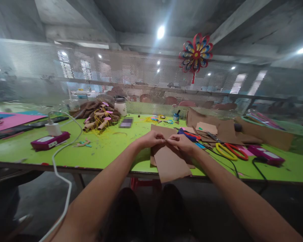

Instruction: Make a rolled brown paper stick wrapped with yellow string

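Both my hands meet at the top edge of a brown cardboard piece, which slopes down past the table's front edge. My left hand pinches that edge from the left. Close beside it, my right hand pinches the same edge, fingertips nearly touching the left ones. Another brown cardboard sheet lies beneath on the green table. Just right of my right hand is a blue tool with red, its kind unclear. Scissors with yellow and red handles rest farther right.
A purple power strip with a white charger and cable sits left; another purple power strip is right. Rolled cardboard tubes with yellow strings pile up behind, near a jar. Large cardboard sheets lie back right. A pinwheel-like ornament hangs above.
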A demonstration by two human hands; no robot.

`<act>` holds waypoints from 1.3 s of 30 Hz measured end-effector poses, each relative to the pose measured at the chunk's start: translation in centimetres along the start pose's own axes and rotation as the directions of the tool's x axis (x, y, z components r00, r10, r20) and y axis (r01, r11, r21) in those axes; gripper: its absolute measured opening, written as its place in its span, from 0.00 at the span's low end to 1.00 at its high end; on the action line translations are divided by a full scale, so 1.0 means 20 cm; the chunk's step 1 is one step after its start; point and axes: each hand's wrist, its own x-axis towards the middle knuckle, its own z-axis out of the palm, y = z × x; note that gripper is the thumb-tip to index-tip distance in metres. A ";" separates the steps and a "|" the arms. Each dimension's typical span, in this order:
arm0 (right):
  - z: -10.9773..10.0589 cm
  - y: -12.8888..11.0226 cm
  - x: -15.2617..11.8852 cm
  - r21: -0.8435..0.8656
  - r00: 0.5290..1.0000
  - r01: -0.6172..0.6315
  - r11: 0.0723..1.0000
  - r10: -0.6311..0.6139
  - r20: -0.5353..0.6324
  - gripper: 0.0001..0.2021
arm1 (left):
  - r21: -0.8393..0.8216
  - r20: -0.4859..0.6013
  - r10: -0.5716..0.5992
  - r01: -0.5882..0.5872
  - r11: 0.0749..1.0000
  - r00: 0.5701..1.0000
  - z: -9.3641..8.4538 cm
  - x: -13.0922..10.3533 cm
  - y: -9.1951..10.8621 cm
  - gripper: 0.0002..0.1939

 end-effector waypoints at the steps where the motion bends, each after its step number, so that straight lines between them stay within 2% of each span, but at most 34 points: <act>1: 0.01 0.00 0.00 -0.018 1.000 0.000 1.000 0.000 -0.014 0.16 | 0.020 -0.012 0.004 -0.004 1.000 1.000 0.00 0.00 0.01 0.14; 3: 0.02 -0.01 0.00 0.002 1.000 -0.019 1.000 0.020 -0.023 0.17 | 0.046 -0.019 0.004 -0.003 0.999 1.000 0.00 0.00 0.02 0.15; 7: 0.02 -0.02 -0.01 0.190 0.996 -0.083 0.978 0.089 -0.024 0.17 | 0.040 -0.003 -0.012 0.012 0.999 1.000 -0.01 0.00 0.01 0.18; 12: 0.01 -0.01 -0.01 0.325 0.986 -0.137 0.936 0.159 -0.042 0.16 | -0.042 0.129 -0.031 0.037 0.998 0.991 -0.04 -0.01 -0.03 0.19; 14: 0.00 0.00 0.00 0.363 0.985 -0.142 0.921 0.166 -0.035 0.16 | -0.045 0.147 -0.049 0.056 0.997 0.988 -0.06 -0.01 -0.03 0.19; 18: -0.01 0.02 0.02 0.420 0.988 -0.131 0.898 0.151 -0.015 0.15 | -0.001 0.125 -0.102 0.103 0.995 0.987 -0.07 -0.01 -0.02 0.18; 22: -0.01 0.03 0.02 0.464 0.986 -0.155 0.872 0.163 0.023 0.14 | 0.065 0.066 -0.068 0.063 0.996 0.996 -0.07 -0.01 -0.02 0.17; 26: -0.01 0.02 0.00 0.355 0.992 -0.122 0.927 0.126 0.013 0.15 | 0.086 0.050 -0.043 0.039 0.996 0.998 -0.07 -0.01 -0.02 0.16; 30: -0.02 0.03 0.00 0.263 0.992 -0.085 0.961 0.105 -0.066 0.17 | 0.016 0.105 -0.072 0.071 0.997 0.992 -0.07 -0.02 -0.02 0.17; 33: -0.03 0.04 0.02 0.346 0.988 -0.076 0.935 0.119 -0.104 0.17 | -0.058 0.099 -0.085 0.091 0.994 0.991 -0.08 -0.01 -0.02 0.17; 39: -0.05 0.06 0.04 0.473 0.986 -0.108 0.875 0.155 -0.062 0.15 | -0.275 0.086 -0.132 0.151 0.949 0.987 -0.08 -0.01 -0.02 0.15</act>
